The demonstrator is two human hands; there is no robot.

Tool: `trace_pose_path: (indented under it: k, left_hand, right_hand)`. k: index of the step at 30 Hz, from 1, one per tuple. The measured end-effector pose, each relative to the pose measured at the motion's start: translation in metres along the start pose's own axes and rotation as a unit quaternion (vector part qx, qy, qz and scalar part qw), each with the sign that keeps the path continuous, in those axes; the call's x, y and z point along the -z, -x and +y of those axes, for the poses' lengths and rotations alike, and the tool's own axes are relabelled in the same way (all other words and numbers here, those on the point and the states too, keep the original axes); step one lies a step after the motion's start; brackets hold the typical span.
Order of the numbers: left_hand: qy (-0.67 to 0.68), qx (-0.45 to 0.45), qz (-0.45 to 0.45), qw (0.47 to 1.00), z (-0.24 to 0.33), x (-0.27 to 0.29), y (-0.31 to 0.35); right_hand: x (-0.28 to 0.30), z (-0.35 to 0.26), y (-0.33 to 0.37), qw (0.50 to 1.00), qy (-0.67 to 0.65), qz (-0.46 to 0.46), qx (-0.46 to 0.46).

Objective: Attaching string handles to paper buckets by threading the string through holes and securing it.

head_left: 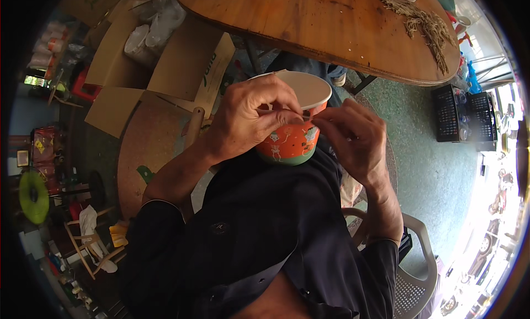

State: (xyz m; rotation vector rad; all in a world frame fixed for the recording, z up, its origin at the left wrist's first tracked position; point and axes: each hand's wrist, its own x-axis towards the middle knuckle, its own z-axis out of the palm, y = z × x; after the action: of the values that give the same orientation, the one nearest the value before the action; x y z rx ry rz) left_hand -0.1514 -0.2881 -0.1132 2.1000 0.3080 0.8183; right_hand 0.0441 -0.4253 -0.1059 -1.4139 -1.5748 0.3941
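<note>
An orange paper bucket (pixel 287 145) with small skeleton pictures, a green base and a white rim stands upright against my lap. Both hands meet in front of its upper wall. My left hand (pixel 255 112) comes from the left with thumb and fingers pinched together. Opposite it, the thumb and fingertips of my right hand (pixel 353 136) are also pinched, close to the left thumb tip. Something thin and pale shows between the fingertips, too small to name. The fingers hide part of the bucket's near rim.
Ahead is a wooden table (pixel 309 21) with dried stalks (pixel 428 29) at its right end. An open cardboard box (pixel 182 62) stands at the left, holding white cups (pixel 141 46) and plastic wrap. Black crates (pixel 466 117) sit on the right. A chair (pixel 414 286) is behind my right arm.
</note>
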Motion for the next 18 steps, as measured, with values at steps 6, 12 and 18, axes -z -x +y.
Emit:
trace_pose_path:
  k: [6,12,18]
  left_hand:
    - [0.037,0.184,-0.072,0.98,0.008,0.012,0.001]
    - [-0.004,0.158,-0.092,0.983,0.002,0.008,0.002]
    - [0.05,0.212,-0.12,0.969,0.009,0.017,-0.003]
  right_hand:
    - [0.017,0.018,-0.001,0.952,-0.064,0.283,0.096]
    - [0.02,-0.011,0.0,0.981,-0.02,0.084,0.173]
    - [-0.003,-0.004,0.007,0.997,0.037,-0.06,0.018]
